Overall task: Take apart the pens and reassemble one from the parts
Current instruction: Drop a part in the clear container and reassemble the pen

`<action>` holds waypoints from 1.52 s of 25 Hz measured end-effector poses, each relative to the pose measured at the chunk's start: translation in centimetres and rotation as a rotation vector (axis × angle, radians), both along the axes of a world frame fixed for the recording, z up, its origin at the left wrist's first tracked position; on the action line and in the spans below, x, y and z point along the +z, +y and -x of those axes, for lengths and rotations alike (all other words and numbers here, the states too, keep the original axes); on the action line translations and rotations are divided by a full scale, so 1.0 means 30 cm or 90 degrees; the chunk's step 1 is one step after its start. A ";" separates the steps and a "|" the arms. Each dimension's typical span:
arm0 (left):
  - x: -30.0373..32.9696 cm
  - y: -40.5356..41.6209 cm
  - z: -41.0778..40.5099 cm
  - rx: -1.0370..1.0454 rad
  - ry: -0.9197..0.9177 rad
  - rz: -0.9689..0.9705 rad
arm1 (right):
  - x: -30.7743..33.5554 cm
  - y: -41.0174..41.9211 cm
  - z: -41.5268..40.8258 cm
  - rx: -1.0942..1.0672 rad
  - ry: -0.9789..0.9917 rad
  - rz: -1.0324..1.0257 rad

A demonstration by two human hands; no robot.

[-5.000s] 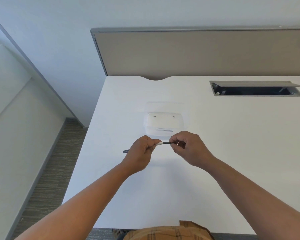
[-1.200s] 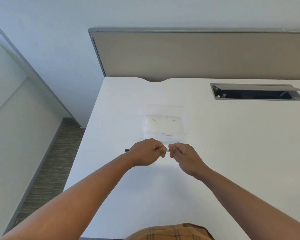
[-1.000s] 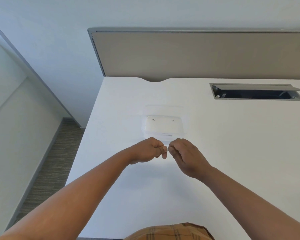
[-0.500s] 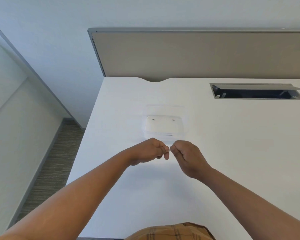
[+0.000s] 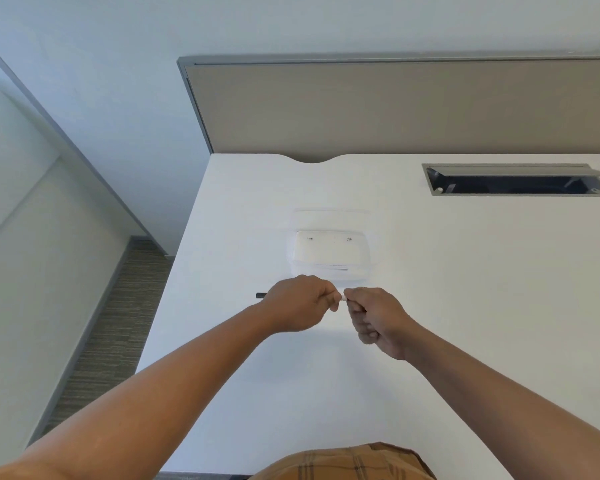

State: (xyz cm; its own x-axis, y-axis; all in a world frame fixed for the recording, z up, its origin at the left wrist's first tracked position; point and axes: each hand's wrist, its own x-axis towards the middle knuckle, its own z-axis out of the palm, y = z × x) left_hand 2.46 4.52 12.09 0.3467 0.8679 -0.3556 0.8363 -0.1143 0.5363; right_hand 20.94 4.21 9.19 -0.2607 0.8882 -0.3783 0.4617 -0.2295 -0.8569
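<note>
1. We are looking through a single head-worn wide-angle camera, facing forward and steeply down over the white table (image 5: 430,306).
2. We are seeing both forearms reaching in from the bottom edge, the left hand (image 5: 300,303) and right hand (image 5: 378,320) sitting close, near the frame's middle.
3. We are catching the partition panel (image 5: 395,109) at the table's far edge, the wall above it, and a strip of carpeted floor (image 5: 111,320) at lower left.
4. We are sharing nothing with a second view, as only one is given.
</note>
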 end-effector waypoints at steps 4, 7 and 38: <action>0.000 0.007 0.003 0.063 -0.163 0.152 | -0.012 -0.031 -0.019 0.006 -0.107 -0.188; 0.004 0.007 0.000 0.049 -0.144 0.144 | -0.020 -0.035 -0.018 -0.025 -0.029 -0.083; -0.105 -0.036 -0.022 -0.128 0.061 -0.413 | 0.045 -0.013 0.001 -0.204 0.200 0.446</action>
State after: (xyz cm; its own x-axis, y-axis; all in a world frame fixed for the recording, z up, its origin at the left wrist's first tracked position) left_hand 3.11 3.43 8.94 0.5162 0.8380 0.1771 0.8055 -0.5452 0.2320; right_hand 20.91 3.80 10.52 -0.2204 0.5232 -0.8232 0.0467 -0.8374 -0.5447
